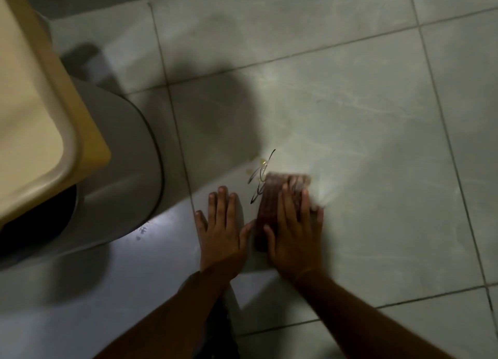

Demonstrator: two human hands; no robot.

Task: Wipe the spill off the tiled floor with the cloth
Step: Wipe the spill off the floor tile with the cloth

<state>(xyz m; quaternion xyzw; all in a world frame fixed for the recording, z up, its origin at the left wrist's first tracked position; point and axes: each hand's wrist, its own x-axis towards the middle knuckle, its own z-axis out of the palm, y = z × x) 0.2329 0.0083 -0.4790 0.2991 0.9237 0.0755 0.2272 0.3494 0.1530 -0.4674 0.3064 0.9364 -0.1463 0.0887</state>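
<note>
Over by the left wall stood a yellow tub (40, 110) on top of a grey bin (121, 170), both well clear of the work. Next along, the left hand (221, 234) lay flat on the tiled floor (377, 116), fingers spread and holding nothing, apparently propping the person up. Just beyond its fingertips a thin dark curl, perhaps a wire or a hair, I could not tell which, lay across a few small yellowish drops, the spill (260, 164). To the right of that the right hand (293, 234) pressed open-palmed on the reddish cloth (272, 199), fingers spread across it rather than closed around it. The cloth sat blurred just beside the drops, its top left corner nearly on them. To finish this well, I would say the cloth needed to go up and left over the drops under firm, even pressure, gathering them inward rather than smearing them toward the dark grout line.
</note>
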